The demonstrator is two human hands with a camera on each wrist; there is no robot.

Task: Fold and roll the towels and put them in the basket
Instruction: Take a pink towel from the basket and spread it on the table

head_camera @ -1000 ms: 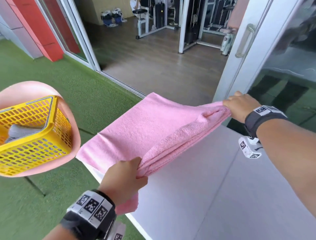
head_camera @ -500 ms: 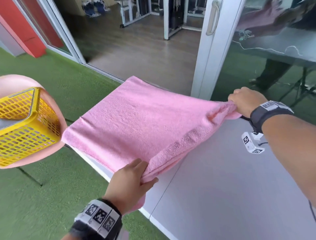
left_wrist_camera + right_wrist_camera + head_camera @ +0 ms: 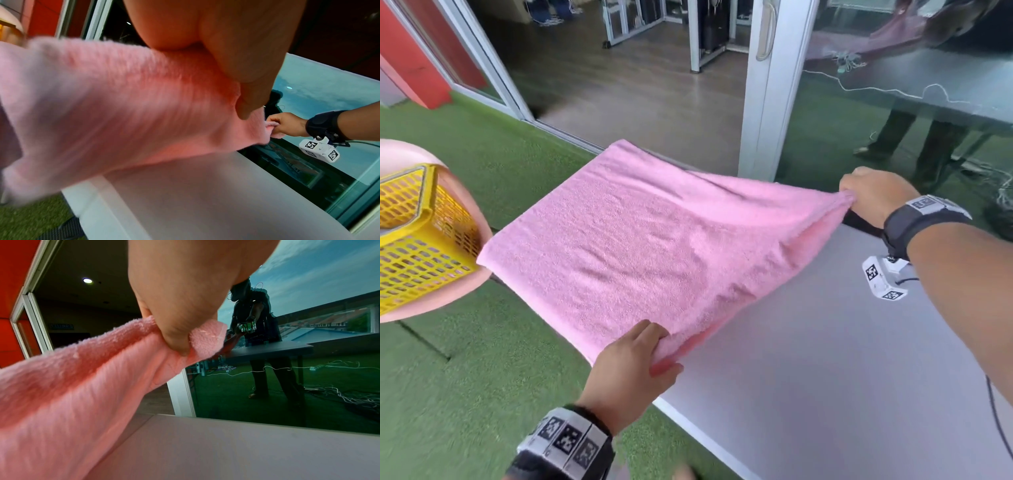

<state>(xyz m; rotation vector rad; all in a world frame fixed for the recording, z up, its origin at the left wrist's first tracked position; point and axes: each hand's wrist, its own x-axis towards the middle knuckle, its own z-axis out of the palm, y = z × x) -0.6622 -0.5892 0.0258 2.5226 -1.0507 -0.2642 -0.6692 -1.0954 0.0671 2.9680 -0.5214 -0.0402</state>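
Crosswise, hands stretch towel over table

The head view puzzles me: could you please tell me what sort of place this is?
Probably an outdoor terrace beside a gym. Green artificial turf covers the ground, a sliding glass door stands open, and metal exercise frames stand on the wood floor inside.

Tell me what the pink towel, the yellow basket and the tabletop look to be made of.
Pink towel: soft terry or fleece-like cloth, going by its fuzzy nap and limp draping between the hands.
Yellow basket: probably moulded plastic, glossy, with regular slotted holes.
Tabletop: smooth matte pale-grey panel, perhaps laminate or plastic; the look leaves it open.
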